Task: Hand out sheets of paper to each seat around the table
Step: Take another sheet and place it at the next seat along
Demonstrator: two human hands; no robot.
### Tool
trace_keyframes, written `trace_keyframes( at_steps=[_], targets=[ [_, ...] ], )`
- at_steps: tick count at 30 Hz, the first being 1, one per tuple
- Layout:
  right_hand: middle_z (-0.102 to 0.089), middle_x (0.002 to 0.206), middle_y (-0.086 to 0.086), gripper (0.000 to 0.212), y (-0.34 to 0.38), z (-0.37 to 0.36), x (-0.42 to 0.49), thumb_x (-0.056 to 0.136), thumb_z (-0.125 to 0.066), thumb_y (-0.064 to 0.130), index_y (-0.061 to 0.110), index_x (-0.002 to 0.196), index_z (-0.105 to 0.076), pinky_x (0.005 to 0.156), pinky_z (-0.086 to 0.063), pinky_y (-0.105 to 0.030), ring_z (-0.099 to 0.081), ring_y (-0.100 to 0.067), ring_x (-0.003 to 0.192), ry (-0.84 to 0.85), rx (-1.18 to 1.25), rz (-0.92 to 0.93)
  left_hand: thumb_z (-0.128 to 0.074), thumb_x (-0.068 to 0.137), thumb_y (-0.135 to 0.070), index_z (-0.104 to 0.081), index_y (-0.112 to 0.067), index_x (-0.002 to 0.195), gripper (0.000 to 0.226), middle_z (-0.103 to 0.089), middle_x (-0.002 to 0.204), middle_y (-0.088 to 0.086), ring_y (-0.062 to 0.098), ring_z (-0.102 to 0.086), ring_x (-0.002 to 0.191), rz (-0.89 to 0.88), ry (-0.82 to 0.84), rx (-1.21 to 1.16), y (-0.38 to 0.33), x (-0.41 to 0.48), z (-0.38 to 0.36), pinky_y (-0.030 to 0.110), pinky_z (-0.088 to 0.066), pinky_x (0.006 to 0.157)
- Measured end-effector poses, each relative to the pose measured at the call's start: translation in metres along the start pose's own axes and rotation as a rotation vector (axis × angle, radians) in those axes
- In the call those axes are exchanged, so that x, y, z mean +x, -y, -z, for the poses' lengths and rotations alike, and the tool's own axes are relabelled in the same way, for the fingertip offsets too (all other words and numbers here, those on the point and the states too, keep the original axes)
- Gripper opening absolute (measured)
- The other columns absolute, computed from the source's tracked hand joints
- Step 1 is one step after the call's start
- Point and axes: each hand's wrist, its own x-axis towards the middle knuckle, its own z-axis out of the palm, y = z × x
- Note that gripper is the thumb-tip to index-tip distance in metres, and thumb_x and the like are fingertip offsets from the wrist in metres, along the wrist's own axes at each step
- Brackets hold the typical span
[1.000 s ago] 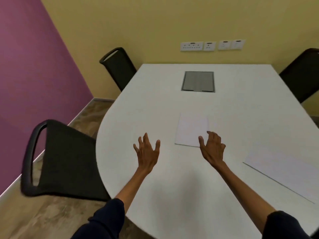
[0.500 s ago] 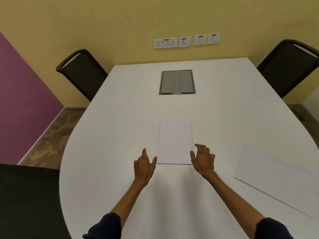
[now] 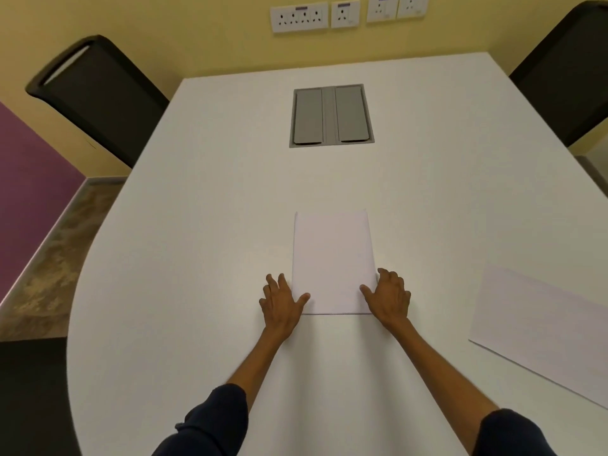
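Paper stack (image 3: pixel 334 258), left hand (image 3: pixel 281 302) and right hand (image 3: pixel 388 299) at its near corners, fingers (image 3: pixel 274 284) relaxed, thumbs over edges

a white tabletop (image 3: pixel 197 258), rounded at the near end, has a grey two-flap hatch (image 3: pixel 331 115) set into it toward the far end. a thin stack of paper (image 3: pixel 332 258) lies mid-table; a single sheet (image 3: pixel 543 324) lies well apart at the right edge.

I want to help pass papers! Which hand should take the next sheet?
Probably left. The left hand touches the paper stack on the side of the paperless left chair; the right side already has a sheet.
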Motion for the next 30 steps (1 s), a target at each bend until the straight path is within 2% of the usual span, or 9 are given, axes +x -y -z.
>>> trace_keyframes(
  at_steps=[2, 4, 6, 14, 21, 24, 27, 30],
  targets=[
    [-0.049, 0.134, -0.011, 0.061, -0.002, -0.008, 0.004, 0.089, -0.063, 0.040, 0.010, 0.139, -0.043, 0.097, -0.039, -0.044, -0.043, -0.030, 0.127, -0.030, 0.023, -0.023, -0.057, 0.090, -0.053, -0.022, -0.008, 0.151, 0.083, -0.019, 0.158, 0.016, 0.033, -0.023, 0.144, -0.007, -0.009, -0.004, -0.002, 0.010, -0.006, 0.048, -0.030, 0.110],
    [-0.049, 0.132, -0.012, 0.061, -0.002, -0.013, 0.008, 0.087, -0.066, 0.038, 0.010, 0.136, -0.045, 0.095, -0.040, -0.043, -0.044, -0.030, 0.126, -0.046, 0.033, -0.036, -0.060, 0.088, -0.051, -0.033, -0.009, 0.143, 0.075, -0.035, 0.146, 0.013, 0.031, -0.032, 0.135, -0.020, -0.039, 0.015, -0.006, 0.019, -0.008, 0.044, -0.036, 0.102],
    [-0.050, 0.130, -0.012, 0.059, -0.001, -0.016, 0.009, 0.086, -0.066, 0.038, 0.010, 0.135, -0.047, 0.094, -0.041, -0.043, -0.045, -0.031, 0.124, -0.061, 0.034, -0.040, -0.064, 0.086, -0.048, -0.042, -0.009, 0.133, 0.065, -0.042, 0.133, 0.012, 0.029, -0.037, 0.126, -0.025, -0.055, 0.021, -0.010, 0.025, -0.009, 0.042, -0.041, 0.094],
    [-0.054, 0.127, -0.010, 0.053, 0.005, -0.017, 0.005, 0.089, -0.064, 0.034, 0.009, 0.134, -0.050, 0.093, -0.043, -0.041, -0.051, -0.030, 0.117, -0.101, 0.032, -0.016, -0.059, 0.092, -0.043, -0.046, -0.008, 0.129, 0.053, -0.044, 0.128, 0.010, 0.026, -0.043, 0.120, -0.048, -0.076, 0.077, -0.017, 0.028, -0.012, 0.036, -0.045, 0.088],
    [-0.053, 0.131, -0.010, 0.053, 0.008, -0.018, 0.002, 0.091, -0.061, 0.032, 0.010, 0.137, -0.048, 0.092, -0.043, -0.040, -0.054, -0.029, 0.115, -0.108, 0.012, -0.005, -0.049, 0.098, -0.033, -0.041, -0.008, 0.138, 0.047, -0.043, 0.136, 0.008, 0.024, -0.042, 0.125, -0.064, -0.096, 0.123, -0.025, 0.023, -0.022, 0.035, -0.046, 0.090],
    [-0.052, 0.130, -0.011, 0.051, 0.009, -0.016, 0.002, 0.089, -0.066, 0.031, 0.009, 0.133, -0.051, 0.090, -0.046, -0.041, -0.058, -0.030, 0.111, -0.130, 0.054, -0.003, -0.054, 0.097, -0.033, -0.035, -0.006, 0.142, 0.056, -0.040, 0.139, 0.010, 0.025, -0.041, 0.127, -0.027, -0.109, 0.074, -0.028, 0.023, -0.022, 0.036, -0.046, 0.093],
    [-0.055, 0.123, -0.010, 0.046, 0.009, -0.015, 0.003, 0.085, -0.070, 0.028, 0.009, 0.125, -0.056, 0.087, -0.048, -0.041, -0.060, -0.029, 0.105, -0.149, 0.085, -0.005, -0.057, 0.095, -0.031, -0.042, -0.006, 0.136, 0.050, -0.042, 0.136, 0.010, 0.026, -0.043, 0.125, -0.020, -0.112, 0.027, -0.027, 0.024, -0.022, 0.036, -0.045, 0.092],
    [-0.065, 0.109, -0.007, 0.031, 0.011, -0.015, 0.004, 0.085, -0.071, 0.024, 0.010, 0.111, -0.062, 0.084, -0.050, -0.039, -0.062, -0.028, 0.098, -0.152, 0.128, -0.005, -0.059, 0.093, -0.030, -0.046, -0.007, 0.133, 0.047, -0.044, 0.134, 0.010, 0.026, -0.042, 0.124, -0.017, -0.101, -0.017, -0.025, 0.026, -0.021, 0.037, -0.044, 0.091]
  ],
)
